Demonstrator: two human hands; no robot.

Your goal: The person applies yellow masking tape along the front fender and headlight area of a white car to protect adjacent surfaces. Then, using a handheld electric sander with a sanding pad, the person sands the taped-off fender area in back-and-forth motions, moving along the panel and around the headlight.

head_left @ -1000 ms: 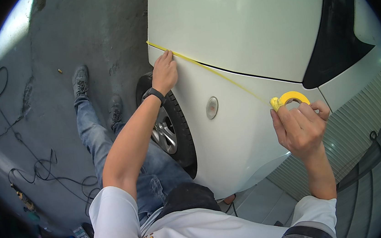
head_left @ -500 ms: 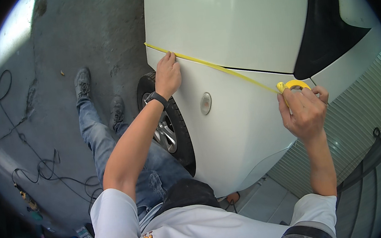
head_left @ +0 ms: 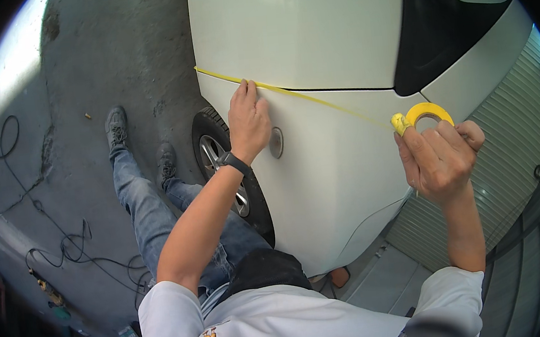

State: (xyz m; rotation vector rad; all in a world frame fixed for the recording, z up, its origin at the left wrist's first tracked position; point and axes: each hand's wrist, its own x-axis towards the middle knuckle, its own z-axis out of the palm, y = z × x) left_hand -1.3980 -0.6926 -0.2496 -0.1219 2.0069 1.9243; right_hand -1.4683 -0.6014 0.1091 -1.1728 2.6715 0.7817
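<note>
Left hand (head_left: 251,125): fingers together, pressed on yellow tape (head_left: 222,77) along the hood seam (head_left: 347,89), likely as anchor. Right hand (head_left: 438,159): pinching the tape roll (head_left: 432,107), apparently for tension; 1 straight span between the 2 hands.

1. A hand could pass over the white hood (head_left: 308,28) beyond the yellow tape strip (head_left: 275,89).
2. Between left hand (head_left: 251,125) and right hand (head_left: 438,160), the fender (head_left: 336,175) offers room below the strip.
3. The strip, running to the tape roll (head_left: 430,108), bars crossing there.
4. Left forearm (head_left: 205,220) blocks part of the front tyre (head_left: 259,208).
</note>
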